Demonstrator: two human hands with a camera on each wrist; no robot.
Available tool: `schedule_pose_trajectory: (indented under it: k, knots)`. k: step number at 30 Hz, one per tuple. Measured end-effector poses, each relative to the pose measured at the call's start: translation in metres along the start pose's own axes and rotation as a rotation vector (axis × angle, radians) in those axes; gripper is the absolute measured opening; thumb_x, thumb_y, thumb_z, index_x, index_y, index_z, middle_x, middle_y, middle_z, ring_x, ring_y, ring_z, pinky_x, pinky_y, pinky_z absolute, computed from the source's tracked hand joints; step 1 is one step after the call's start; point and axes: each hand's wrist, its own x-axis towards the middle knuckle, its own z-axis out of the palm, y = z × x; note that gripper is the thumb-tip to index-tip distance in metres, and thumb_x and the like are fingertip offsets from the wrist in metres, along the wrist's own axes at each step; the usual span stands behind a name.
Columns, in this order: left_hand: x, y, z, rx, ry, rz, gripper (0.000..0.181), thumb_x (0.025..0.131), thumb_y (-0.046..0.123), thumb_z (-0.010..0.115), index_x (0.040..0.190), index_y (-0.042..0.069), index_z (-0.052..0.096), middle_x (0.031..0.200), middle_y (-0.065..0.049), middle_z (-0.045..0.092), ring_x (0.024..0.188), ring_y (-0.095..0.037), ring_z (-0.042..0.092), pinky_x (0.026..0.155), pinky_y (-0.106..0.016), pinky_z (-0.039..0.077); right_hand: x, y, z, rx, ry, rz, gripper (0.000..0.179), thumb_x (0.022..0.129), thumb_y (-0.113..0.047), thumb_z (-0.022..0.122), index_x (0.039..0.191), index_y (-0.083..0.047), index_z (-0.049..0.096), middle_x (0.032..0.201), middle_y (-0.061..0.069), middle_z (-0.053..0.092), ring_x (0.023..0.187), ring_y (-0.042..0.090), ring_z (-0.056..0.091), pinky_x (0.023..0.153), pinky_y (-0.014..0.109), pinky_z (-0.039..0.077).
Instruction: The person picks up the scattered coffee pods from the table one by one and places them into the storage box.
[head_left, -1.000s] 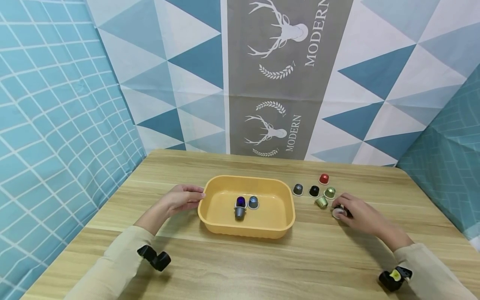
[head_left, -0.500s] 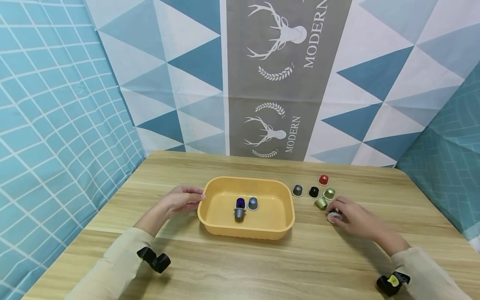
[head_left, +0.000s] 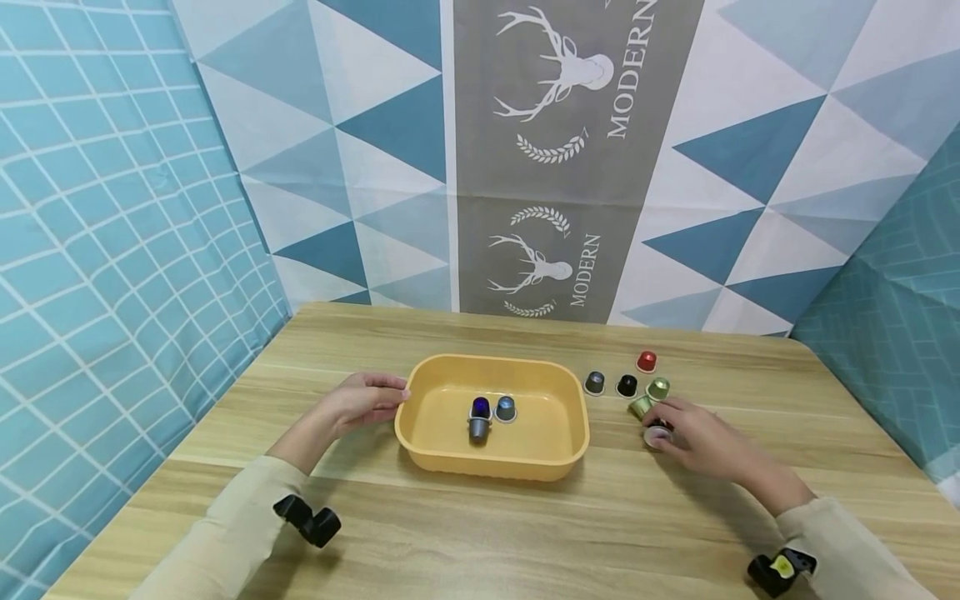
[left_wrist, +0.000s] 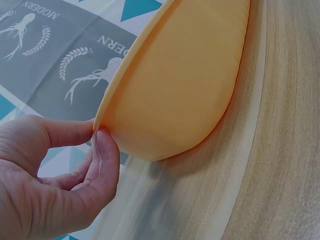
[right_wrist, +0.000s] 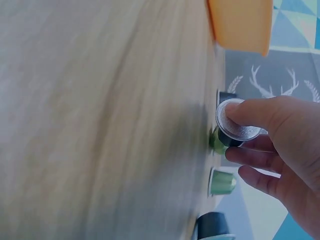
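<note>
A yellow plastic bin (head_left: 487,467) sits on the wooden table, and my left hand (head_left: 367,400) pinches its left rim between thumb and fingers, as the left wrist view shows at the bin wall (left_wrist: 175,90). My right hand (head_left: 701,437) holds a dark coffee capsule (right_wrist: 240,131), thumb on its silver foil lid and fingers behind. In the head view this capsule overlaps a tipped light-green capsule (head_left: 640,406). Inside the bin lie a purple-blue capsule (head_left: 481,406), a grey capsule (head_left: 478,431) on its side and a blue-grey capsule (head_left: 506,408).
Right of the bin stand a grey capsule (head_left: 595,382), a black capsule (head_left: 627,385), a red capsule (head_left: 647,361) and a green capsule (head_left: 658,388). Another dark capsule (right_wrist: 212,226) shows low in the right wrist view. A patterned cloth wall (head_left: 360,167) rises behind the table.
My right hand has moved left and slightly toward me with the dark coffee capsule, coming close to the tipped green one. The left hand and the bin stay put.
</note>
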Motion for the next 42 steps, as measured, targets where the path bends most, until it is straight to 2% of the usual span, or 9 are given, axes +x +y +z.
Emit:
schedule_pose_trajectory:
  k: [7, 14, 26, 36, 42]
  knots:
    - [0.0, 0.0, 0.001, 0.019, 0.007, -0.006, 0.048, 0.092, 0.01, 0.062, 0.131, -0.013, 0.044, 0.096, 0.0, 0.063, 0.084, -0.005, 0.063, 0.077, -0.018, 0.058, 0.009, -0.008, -0.004, -0.003, 0.027, -0.029, 0.02, 0.082, -0.015, 0.075, 0.1, -0.012, 0.066, 0.093, -0.005, 0.063, 0.082, 0.003, 0.056, 0.066, 0.025, 0.054]
    - [-0.001, 0.0, 0.001, 0.025, 0.008, -0.006, 0.048, 0.093, 0.011, 0.061, 0.131, -0.013, 0.044, 0.096, 0.0, 0.064, 0.084, -0.005, 0.064, 0.077, -0.018, 0.058, 0.016, -0.01, -0.004, -0.012, 0.095, -0.077, 0.021, 0.08, -0.015, 0.077, 0.098, -0.011, 0.067, 0.09, -0.006, 0.063, 0.078, 0.0, 0.057, 0.066, 0.023, 0.055]
    - [-0.001, 0.0, 0.001, 0.029, 0.012, -0.008, 0.049, 0.092, 0.011, 0.062, 0.131, -0.013, 0.044, 0.095, 0.0, 0.064, 0.084, -0.005, 0.063, 0.077, -0.017, 0.057, 0.027, -0.013, -0.001, -0.038, 0.166, -0.132, 0.023, 0.077, -0.015, 0.08, 0.096, -0.012, 0.067, 0.09, -0.004, 0.063, 0.079, 0.004, 0.056, 0.066, 0.026, 0.054]
    - [0.0, 0.001, 0.001, 0.03, 0.018, -0.014, 0.049, 0.092, 0.011, 0.062, 0.131, -0.012, 0.044, 0.095, 0.0, 0.063, 0.084, -0.005, 0.062, 0.077, -0.017, 0.057, 0.035, -0.016, -0.002, -0.022, 0.161, -0.134, 0.023, 0.078, -0.016, 0.079, 0.096, -0.012, 0.067, 0.085, -0.006, 0.059, 0.073, 0.005, 0.052, 0.062, 0.022, 0.049]
    - [0.0, 0.001, 0.001, 0.037, 0.018, -0.015, 0.05, 0.092, 0.012, 0.062, 0.132, -0.012, 0.044, 0.098, -0.001, 0.063, 0.086, -0.006, 0.063, 0.078, -0.017, 0.057, 0.04, -0.017, -0.003, -0.023, 0.162, -0.127, 0.023, 0.078, -0.017, 0.079, 0.097, -0.012, 0.067, 0.089, -0.005, 0.062, 0.076, 0.006, 0.055, 0.066, 0.025, 0.054]
